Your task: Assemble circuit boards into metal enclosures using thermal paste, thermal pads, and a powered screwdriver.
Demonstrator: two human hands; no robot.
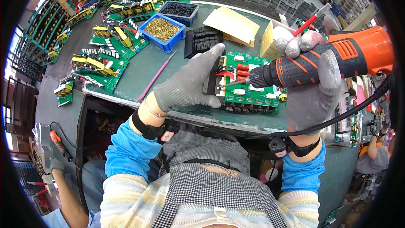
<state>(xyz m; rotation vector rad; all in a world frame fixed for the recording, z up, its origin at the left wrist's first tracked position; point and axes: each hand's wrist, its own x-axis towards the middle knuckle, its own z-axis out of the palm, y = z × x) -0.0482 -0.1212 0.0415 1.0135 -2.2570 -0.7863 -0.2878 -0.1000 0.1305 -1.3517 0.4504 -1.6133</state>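
Note:
My right hand (pixel 314 97), in a grey glove, is wrapped round an orange and black power drill (pixel 320 61) lying level, its thin bit pointing left. The bit's tip reaches the light edge beside a black block (pixel 211 80). That block stands along the left side of a green circuit board (pixel 253 99) carrying red parts and red wires. My left hand (pixel 185 82), also gloved, spans the block from its far end to its near end, thumb and fingers against it. A red stick with a pale tip (pixel 306 25) shows behind my right hand; whether the fingers touch it I cannot tell.
A blue bin of brass-coloured screws (pixel 162 29) and a bin of black parts (pixel 180 10) stand beyond. Nearby are black sheets (pixel 202 40), yellow cardboard (pixel 232 23) and a purple stick (pixel 156 76). Several boards (pixel 99 69) lie left. The black cable (pixel 358 116) crosses my right forearm. Other people sit at both sides.

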